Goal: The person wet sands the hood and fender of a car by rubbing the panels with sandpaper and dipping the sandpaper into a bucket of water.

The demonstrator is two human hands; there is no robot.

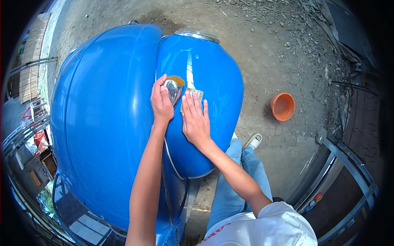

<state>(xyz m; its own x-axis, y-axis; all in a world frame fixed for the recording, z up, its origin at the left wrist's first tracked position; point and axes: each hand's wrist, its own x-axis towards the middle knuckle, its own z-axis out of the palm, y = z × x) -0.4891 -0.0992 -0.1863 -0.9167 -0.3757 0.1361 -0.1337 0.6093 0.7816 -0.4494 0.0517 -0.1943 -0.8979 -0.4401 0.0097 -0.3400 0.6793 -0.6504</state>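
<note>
Blue paintwork curves over the car's rounded front fender [221,74], with wet-looking streaks on top. My right hand [195,119] lies flat on the fender, its fingers stretched over a small tan pad [198,94] and pressing it down. Whether the pad is cloth or an abrasive sheet, I cannot tell. Just left of it, my left hand [162,100] curls its fingers against a chrome turn signal lamp [172,87] with an amber lens. That lamp sits on the fender, close to the seam with the hood.
The wide blue hood [102,94] fills the left side. A chrome headlight ring [198,36] caps the fender's far end. An orange bucket [282,106] stands on the dirt ground to the right. Metal framework [349,164] lines the right edge, and rubble lies at the far right.
</note>
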